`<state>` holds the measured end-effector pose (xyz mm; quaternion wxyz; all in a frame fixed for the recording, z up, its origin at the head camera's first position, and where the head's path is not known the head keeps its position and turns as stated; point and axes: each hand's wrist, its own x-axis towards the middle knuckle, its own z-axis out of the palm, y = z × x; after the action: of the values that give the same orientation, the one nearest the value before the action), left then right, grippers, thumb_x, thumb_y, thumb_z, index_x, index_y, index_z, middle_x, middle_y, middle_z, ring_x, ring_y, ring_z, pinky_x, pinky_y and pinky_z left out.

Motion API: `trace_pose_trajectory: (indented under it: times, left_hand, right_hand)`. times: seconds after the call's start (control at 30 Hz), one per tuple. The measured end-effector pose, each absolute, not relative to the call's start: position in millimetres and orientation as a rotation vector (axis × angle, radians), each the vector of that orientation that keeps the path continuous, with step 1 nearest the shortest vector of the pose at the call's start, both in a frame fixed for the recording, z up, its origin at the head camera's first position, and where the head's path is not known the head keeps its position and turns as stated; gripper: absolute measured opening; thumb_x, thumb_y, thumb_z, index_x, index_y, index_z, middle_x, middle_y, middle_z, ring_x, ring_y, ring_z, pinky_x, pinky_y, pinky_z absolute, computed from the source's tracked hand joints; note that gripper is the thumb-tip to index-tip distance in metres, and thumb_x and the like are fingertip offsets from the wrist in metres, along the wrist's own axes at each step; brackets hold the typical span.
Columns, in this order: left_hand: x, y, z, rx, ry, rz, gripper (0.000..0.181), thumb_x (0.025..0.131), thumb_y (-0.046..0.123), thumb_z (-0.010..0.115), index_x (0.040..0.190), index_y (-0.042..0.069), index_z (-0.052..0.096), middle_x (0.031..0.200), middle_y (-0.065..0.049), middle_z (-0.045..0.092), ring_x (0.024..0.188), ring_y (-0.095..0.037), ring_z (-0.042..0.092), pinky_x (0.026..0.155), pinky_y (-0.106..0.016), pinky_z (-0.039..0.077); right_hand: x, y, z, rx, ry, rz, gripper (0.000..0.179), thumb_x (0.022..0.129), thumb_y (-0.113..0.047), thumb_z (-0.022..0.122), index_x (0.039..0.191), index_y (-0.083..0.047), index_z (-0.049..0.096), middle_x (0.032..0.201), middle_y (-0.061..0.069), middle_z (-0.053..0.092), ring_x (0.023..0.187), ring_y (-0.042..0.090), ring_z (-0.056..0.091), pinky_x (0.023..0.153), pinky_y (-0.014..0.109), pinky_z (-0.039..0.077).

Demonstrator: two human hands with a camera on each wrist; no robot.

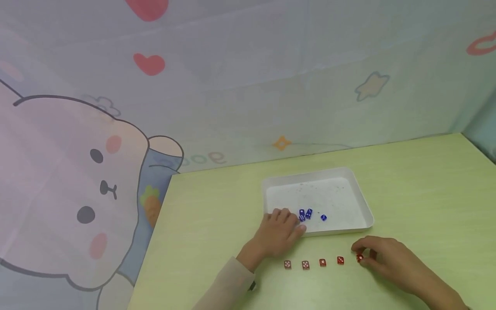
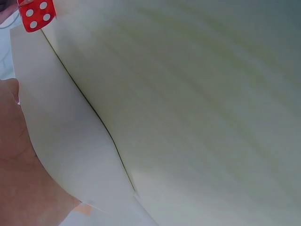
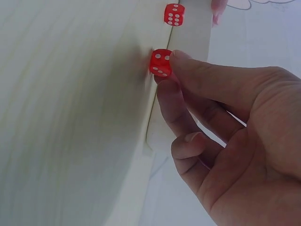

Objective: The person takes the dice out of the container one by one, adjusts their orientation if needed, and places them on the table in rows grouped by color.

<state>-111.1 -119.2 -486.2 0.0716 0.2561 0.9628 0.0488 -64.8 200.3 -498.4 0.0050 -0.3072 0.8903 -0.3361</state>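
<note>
My right hand (image 1: 389, 258) pinches a red die (image 3: 161, 62) between thumb and fingertips, at the table surface. The die is at the right end of a row of several red dice (image 1: 323, 262); another red die (image 3: 174, 15) shows beyond it in the right wrist view. My left hand (image 1: 276, 236) rests over the near left corner of a white tray (image 1: 366, 211), fingers loosely bent across its rim. Close to those fingers, several blue dice (image 1: 308, 214) lie in the tray. In the left wrist view, that hand's fingertips are mostly hidden behind the tray wall.
The pale green table (image 1: 217, 215) extends to both sides of the tray. Behind it hangs a cloth (image 1: 252, 99) printed with hearts, stars and a large cartoon animal.
</note>
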Motion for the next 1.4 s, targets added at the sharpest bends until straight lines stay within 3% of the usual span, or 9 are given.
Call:
trace_pose_trajectory:
  times: [0.3,0.5,0.6,0.97,1.4]
  left_hand:
    - [-110.0,-120.0,-485.1,0.774,2.897,0.143,0.053,0.115,0.052,0.022,0.136,0.02,0.058,0.131,-0.004,0.055,0.123,-0.025,0.051,0.099,-0.043,0.044]
    - [-110.8,-119.8,-483.9,0.764,2.903,0.143,0.054,0.114,0.053,0.021,0.137,0.019,0.057,0.134,-0.004,0.055,0.124,-0.025,0.05,0.1,-0.044,0.044]
    - [-111.2,-118.8,-483.5,0.757,2.9,0.155,0.055,0.114,0.054,0.021,0.137,0.02,0.057,0.134,-0.003,0.055,0.125,-0.025,0.049,0.1,-0.044,0.043]
    - [-112.4,-114.3,-485.4,0.756,2.896,0.147,0.053,0.115,0.054,0.021,0.135,0.022,0.058,0.135,-0.002,0.054,0.124,-0.024,0.049,0.099,-0.043,0.043]
    - [-112.0,-114.8,-482.9,0.783,2.903,0.092,0.052,0.115,0.052,0.02,0.136,0.021,0.057,0.133,-0.003,0.054,0.122,-0.024,0.049,0.097,-0.042,0.044]
  right_hand:
    - [-68.8,193.7,-487.3,-0.957,2.781,-1.053,0.026,0.086,-0.011,0.087,0.108,-0.019,0.075,0.1,-0.011,0.075,0.079,-0.007,0.055,0.069,0.027,0.051]
    - [-79.7,176.3,-469.3,-0.881,2.77,-1.085,0.018,0.091,-0.007,0.082,0.104,-0.018,0.076,0.091,-0.017,0.07,0.072,-0.006,0.056,0.067,0.026,0.05]
    - [-87.0,167.7,-462.6,-0.83,2.76,-1.096,0.014,0.094,-0.006,0.079,0.104,-0.015,0.076,0.087,-0.014,0.069,0.065,-0.004,0.055,0.064,0.026,0.05]
    - [-114.2,140.9,-455.6,-0.727,2.871,-1.014,0.006,0.094,-0.008,0.078,0.1,-0.009,0.076,0.075,-0.011,0.061,0.067,0.006,0.049,0.061,0.027,0.043]
    - [-131.7,120.4,-460.3,-0.729,2.92,-0.86,0.011,0.088,-0.002,0.079,0.098,-0.007,0.076,0.09,0.003,0.066,0.076,0.02,0.061,0.065,0.039,0.05]
